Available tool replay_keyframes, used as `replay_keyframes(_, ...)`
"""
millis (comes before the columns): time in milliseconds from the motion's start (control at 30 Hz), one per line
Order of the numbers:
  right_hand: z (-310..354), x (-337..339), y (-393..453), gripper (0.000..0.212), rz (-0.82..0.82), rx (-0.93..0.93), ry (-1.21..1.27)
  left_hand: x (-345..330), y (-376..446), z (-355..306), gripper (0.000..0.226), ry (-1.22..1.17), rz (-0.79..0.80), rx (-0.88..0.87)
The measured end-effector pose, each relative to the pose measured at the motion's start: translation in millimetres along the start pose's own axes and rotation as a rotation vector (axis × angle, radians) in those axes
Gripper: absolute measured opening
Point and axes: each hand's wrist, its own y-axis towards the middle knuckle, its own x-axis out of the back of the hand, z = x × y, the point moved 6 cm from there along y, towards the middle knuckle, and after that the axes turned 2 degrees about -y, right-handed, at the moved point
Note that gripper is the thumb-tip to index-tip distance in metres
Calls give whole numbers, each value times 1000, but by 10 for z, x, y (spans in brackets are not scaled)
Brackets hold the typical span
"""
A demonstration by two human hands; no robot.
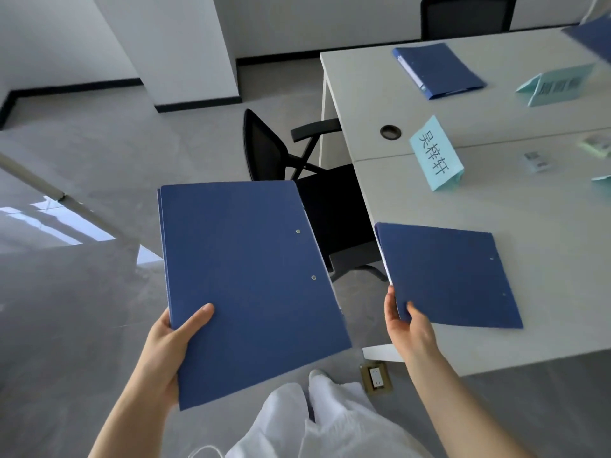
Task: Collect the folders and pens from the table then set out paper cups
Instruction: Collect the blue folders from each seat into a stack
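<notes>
off the table's near left corner, a stack of blue folders [251,285] is gripped by the left hand [172,345], kept level for adding. a near folder [446,276] on the table [496,352] is pinched at its corner by the right hand [408,328]; a far folder [438,69] lies uncollected.

Bright, even daylight in my head view, soft shadows, some blur at the right edge.

I see window glare as pale patches on the glossy floor [66,223] at left. Under the table [380,94] the black chair [327,206] sits in deep shadow. The wide lens bends wall and table lines toward the corners. The folder [591,38] at top right and the small cards [537,161] nearby are smeared; the centre stays sharp.
</notes>
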Motion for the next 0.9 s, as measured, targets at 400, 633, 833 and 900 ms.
replay_keyframes(400, -99, -801, -660, 96, 457, -234, -144, -384, 159, -94, 23, -46, 12, -20)
replay_keyframes(633, -162, -1103, -879, 55, 690, -295, -777, -369, 123, -176, 38, -53, -79, -32)
replay_keyframes(833, -233, -1321, -930, 32, 826, -302, -1397, -102, 43, -170, 56, -85, -202, 35)
replay_keyframes(900, -380, -1385, -934, 36, 888, -349, -1526, 40, 53, -177, 59, -124, -256, 55)
